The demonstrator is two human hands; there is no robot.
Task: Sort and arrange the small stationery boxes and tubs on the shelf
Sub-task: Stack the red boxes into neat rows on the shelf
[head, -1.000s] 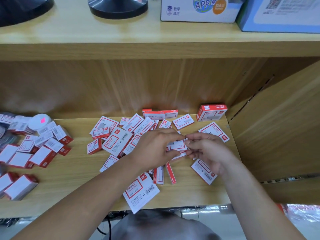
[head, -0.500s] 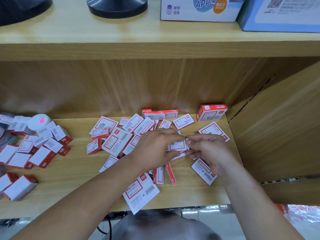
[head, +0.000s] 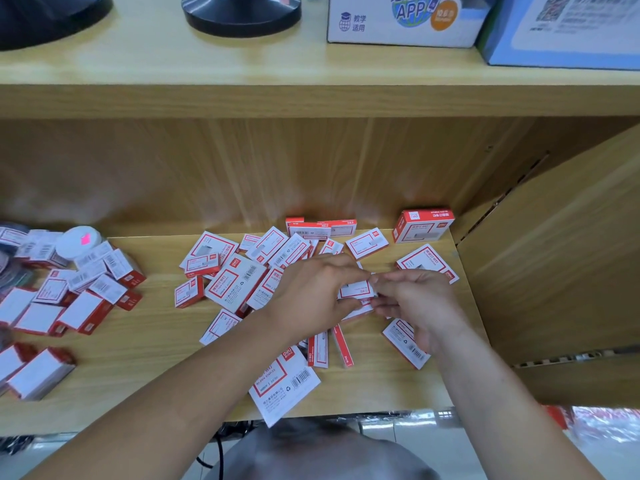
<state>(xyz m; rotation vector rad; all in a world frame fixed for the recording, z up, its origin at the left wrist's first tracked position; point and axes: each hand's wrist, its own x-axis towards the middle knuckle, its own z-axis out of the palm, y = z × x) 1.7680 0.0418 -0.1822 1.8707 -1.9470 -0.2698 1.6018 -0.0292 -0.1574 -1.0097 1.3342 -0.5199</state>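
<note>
Several small red-and-white staple boxes (head: 235,282) lie scattered across the middle of the wooden shelf (head: 145,344). My left hand (head: 311,292) and my right hand (head: 412,299) meet above the pile and together hold a small stack of these boxes (head: 356,292), fingers curled round its ends. A bigger red box (head: 424,225) stands at the back right. One large box (head: 284,386) hangs over the shelf's front edge. A second heap of boxes (head: 79,292) with a white round tub (head: 78,240) lies at the left.
The shelf's side panel (head: 554,265) closes the bay on the right. On the shelf above stand two black round bases (head: 242,12) and printed cartons (head: 401,19). Bare wood shows between the two heaps.
Both hands stayed over the pile. They shifted slightly together while gripping the small stack; the boxes on the shelf did not move.
</note>
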